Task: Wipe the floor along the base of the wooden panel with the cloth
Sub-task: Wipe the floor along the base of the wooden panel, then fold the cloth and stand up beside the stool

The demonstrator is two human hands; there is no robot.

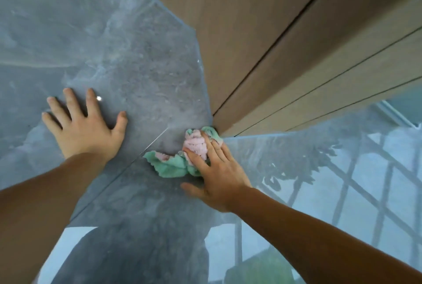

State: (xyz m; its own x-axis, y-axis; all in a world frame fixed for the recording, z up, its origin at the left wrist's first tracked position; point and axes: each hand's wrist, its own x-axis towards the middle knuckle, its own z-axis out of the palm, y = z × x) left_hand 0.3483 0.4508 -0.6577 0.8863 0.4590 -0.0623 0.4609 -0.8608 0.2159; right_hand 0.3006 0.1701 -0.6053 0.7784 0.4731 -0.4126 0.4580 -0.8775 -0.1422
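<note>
A crumpled green and pink cloth point(175, 165) lies on the glossy grey tiled floor point(141, 78), right at the bottom corner of the wooden panel point(262, 39). My right hand point(217, 169) presses flat on the cloth, fingers pointing toward the panel corner, the thumb spread out on the tile. My left hand point(84, 123) rests flat on the floor to the left, fingers spread, holding nothing. The cloth's far end touches the panel base.
The wooden panel has dark vertical grooves point(280, 44) and rises at the upper right. Thin tile joints point(157, 137) run across the floor. The shiny floor on the right reflects a window grid and foliage point(342, 181).
</note>
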